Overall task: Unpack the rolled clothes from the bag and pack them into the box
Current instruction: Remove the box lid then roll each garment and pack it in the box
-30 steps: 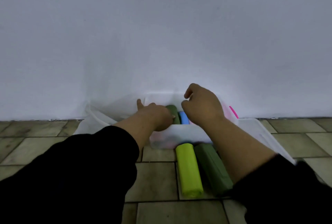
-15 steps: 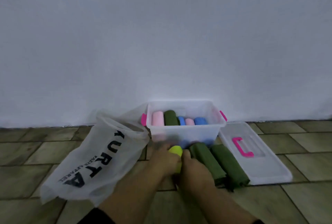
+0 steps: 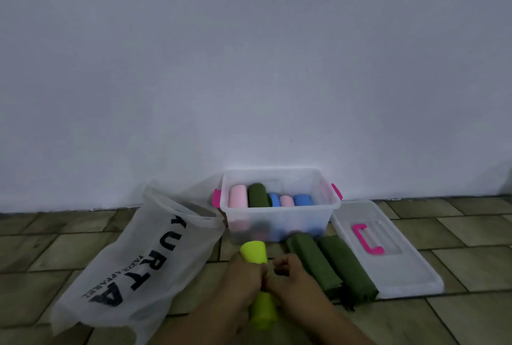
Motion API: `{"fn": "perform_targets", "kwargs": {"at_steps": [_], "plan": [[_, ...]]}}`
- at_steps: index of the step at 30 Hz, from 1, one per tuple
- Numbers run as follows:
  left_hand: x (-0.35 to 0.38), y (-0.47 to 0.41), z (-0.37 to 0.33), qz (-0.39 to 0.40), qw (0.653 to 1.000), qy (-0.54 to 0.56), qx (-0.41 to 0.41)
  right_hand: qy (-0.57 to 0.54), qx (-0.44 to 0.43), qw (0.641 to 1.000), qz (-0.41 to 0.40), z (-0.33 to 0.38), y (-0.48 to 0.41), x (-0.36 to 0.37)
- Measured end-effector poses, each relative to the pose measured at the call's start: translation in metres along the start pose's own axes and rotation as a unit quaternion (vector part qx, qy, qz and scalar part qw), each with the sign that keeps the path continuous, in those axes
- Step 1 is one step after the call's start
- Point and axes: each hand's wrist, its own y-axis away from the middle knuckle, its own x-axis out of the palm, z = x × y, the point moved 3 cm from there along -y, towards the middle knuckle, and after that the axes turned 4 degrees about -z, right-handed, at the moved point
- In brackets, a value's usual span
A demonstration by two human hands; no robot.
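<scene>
Grip: left hand (image 3: 243, 275) + right hand (image 3: 291, 279) round lime roll (image 3: 253, 252) | axis toward box (image 3: 329, 207)

Head camera looks forward and down, hands (image 3: 266, 281) near, box (image 3: 279, 222) beyond.

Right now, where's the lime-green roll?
Head view, bottom centre: the lime-green roll is gripped between left hand and right hand, just in front of the box, with the bag to its left and the dark green rolls to its right.
</scene>
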Motion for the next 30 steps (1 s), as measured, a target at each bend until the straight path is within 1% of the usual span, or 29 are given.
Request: {"fn": "perform_targets", "kwargs": {"at_steps": [2, 5, 6, 8, 10, 11, 13, 15, 16, 17, 19, 21, 24, 27, 30], "plan": [[0.005, -0.004, -0.017, -0.021, 0.999, -0.005, 0.048, -0.066, -0.005, 0.998, 0.018, 0.011, -0.007, -0.007], [0.012, -0.012, -0.064, 0.004, 0.994, 0.015, 0.113, -0.102, -0.057, 0.993, -0.012, 0.046, -0.025, -0.028], [0.014, -0.021, -0.081, 0.009, 0.99, -0.004, 0.141, -0.111, -0.072, 0.991, -0.028, 0.06, -0.034, -0.037], [0.019, -0.044, -0.113, 0.012, 0.977, -0.083, 0.194, -0.123, -0.079, 0.988, -0.05, 0.086, -0.061, -0.055], [0.02, -0.071, -0.135, 0.017, 0.957, -0.19, 0.217, -0.15, -0.049, 0.986, -0.061, 0.105, -0.093, -0.072], [0.019, -0.084, -0.14, 0.019, 0.94, -0.25, 0.229, -0.143, -0.031, 0.987, -0.069, 0.111, -0.108, -0.079], [0.016, -0.107, -0.135, 0.037, 0.892, -0.376, 0.249, -0.088, 0.011, 0.993, -0.083, 0.117, -0.136, -0.088], [0.017, -0.124, -0.12, 0.069, 0.831, -0.487, 0.26, -0.024, 0.058, 0.995, -0.075, 0.112, -0.157, -0.087], [0.019, -0.131, -0.112, 0.076, 0.809, -0.521, 0.261, 0.004, 0.081, 0.995, -0.059, 0.106, -0.165, -0.082], [0.02, -0.137, -0.104, 0.071, 0.795, -0.542, 0.263, 0.03, 0.103, 0.993, -0.039, 0.099, -0.171, -0.076], [0.021, -0.144, -0.094, 0.038, 0.78, -0.559, 0.279, 0.079, 0.127, 0.989, -0.003, 0.09, -0.18, -0.062], [0.021, -0.147, -0.09, 0.018, 0.774, -0.559, 0.298, 0.141, 0.124, 0.982, 0.015, 0.086, -0.186, -0.053], [0.022, -0.147, -0.088, 0.018, 0.767, -0.561, 0.313, 0.232, 0.135, 0.962, 0.049, 0.09, -0.188, -0.051], [0.022, -0.144, -0.089, 0.016, 0.764, -0.565, 0.312, 0.274, 0.149, 0.948, 0.069, 0.094, -0.188, -0.055], [0.021, -0.142, -0.088, 0.029, 0.767, -0.563, 0.307, 0.36, 0.111, 0.923, 0.074, 0.097, -0.186, -0.049]]}}
